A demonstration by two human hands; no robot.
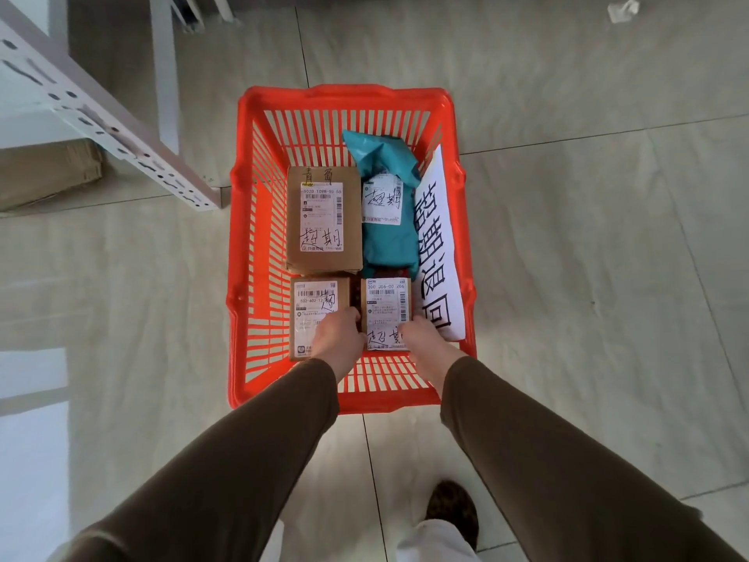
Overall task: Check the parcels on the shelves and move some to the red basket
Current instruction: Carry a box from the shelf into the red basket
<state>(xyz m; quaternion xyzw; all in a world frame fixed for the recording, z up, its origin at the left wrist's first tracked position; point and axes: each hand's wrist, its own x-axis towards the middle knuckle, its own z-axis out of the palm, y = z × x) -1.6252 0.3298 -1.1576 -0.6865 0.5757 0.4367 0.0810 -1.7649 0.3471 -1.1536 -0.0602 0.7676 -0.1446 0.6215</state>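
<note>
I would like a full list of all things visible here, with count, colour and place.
basket: one, red, on the floor, centre
boxes: three, brown with white labels; one in the basket's far left, two side by side at the near end
bag: one, teal with a white label, in the basket's far right
sign: one, white with black writing, along the basket's right wall
shelf: one, white metal, upper left
cardboard: brown, under the shelf
scrap: one, white, on the floor, top right
left hand: on the near boxes
right hand: on the near right box
</note>
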